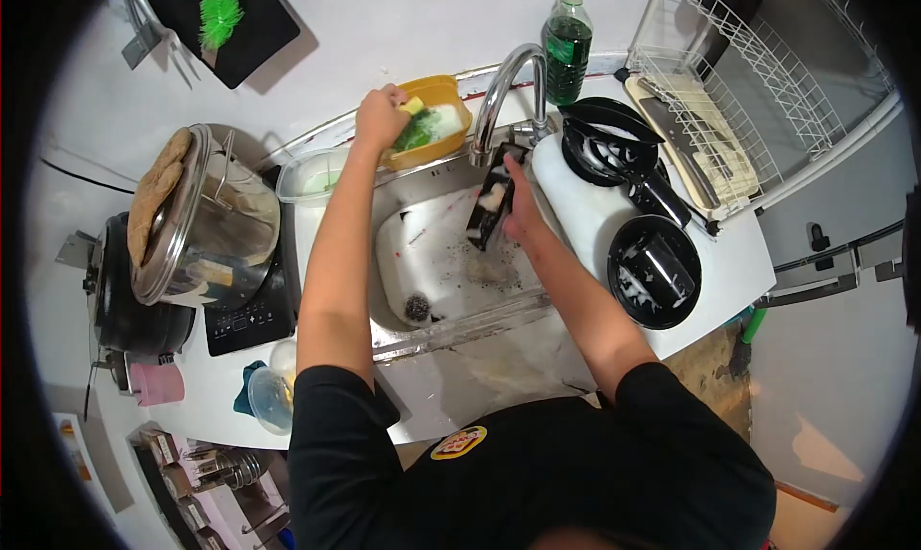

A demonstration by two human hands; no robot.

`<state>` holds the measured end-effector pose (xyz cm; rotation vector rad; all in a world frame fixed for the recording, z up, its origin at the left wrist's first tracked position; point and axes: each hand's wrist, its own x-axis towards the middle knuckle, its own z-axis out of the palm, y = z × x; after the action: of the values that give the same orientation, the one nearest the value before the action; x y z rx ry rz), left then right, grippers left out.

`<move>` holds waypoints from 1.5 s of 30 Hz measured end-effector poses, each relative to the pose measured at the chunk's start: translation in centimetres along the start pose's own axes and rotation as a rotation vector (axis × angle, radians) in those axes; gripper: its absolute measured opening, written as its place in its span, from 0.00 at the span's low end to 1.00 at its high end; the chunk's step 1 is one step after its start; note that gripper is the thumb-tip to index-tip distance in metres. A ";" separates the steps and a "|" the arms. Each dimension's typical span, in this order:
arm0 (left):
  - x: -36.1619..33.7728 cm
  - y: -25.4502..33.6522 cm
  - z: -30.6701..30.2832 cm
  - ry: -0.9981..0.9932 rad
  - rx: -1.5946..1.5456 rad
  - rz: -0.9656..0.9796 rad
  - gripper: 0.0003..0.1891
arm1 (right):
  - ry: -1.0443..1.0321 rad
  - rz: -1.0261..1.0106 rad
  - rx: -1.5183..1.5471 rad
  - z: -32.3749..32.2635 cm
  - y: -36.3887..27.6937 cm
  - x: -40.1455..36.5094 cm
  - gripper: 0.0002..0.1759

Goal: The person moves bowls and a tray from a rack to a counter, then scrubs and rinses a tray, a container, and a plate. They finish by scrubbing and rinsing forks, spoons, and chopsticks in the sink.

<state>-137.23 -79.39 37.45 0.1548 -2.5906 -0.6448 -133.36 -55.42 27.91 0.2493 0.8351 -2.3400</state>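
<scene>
My left hand (pixel 380 120) is closed on a yellow sponge (pixel 413 106) at the left side of a yellow tub (pixel 445 143) that has white suds and something green in it. My right hand (pixel 521 207) grips a black rectangular tray-like piece (pixel 485 216) with a pale patch on it, tilted over the steel sink (pixel 393 272). Just above that piece is the curved chrome faucet (pixel 503 80). Dark specks and a dark scrubber-like clump (pixel 416 307) lie on the sink floor.
Right of the sink stand soapy black pans (pixel 614 132) and a round black dish (pixel 655 272). Behind them are a green soap bottle (pixel 568 51) and a wire rack (pixel 758 99) with a cutting board and knife. A large steel pot (pixel 230 219) is at left, near a clear container (pixel 312 178).
</scene>
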 end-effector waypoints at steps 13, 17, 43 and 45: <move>-4.8 6.6 15.2 -0.575 -0.675 -0.348 0.08 | 0.003 -0.014 0.013 -1.1 -0.5 -5.4 0.39; -4.1 5.7 12.3 -0.753 -0.966 -0.453 0.08 | -0.026 -0.061 -0.029 -1.5 -1.0 -4.5 0.39; -18.8 9.4 1.7 -0.168 0.067 0.055 0.14 | -0.203 0.111 -0.156 3.2 0.6 -2.0 0.44; -19.0 9.3 2.3 -0.166 -0.036 -0.044 0.19 | -0.240 0.146 -0.240 3.3 0.7 -1.7 0.42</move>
<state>-121.40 -66.10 32.24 0.1525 -2.7393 -0.7482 -131.49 -57.05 30.80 -0.0691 0.9340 -2.0613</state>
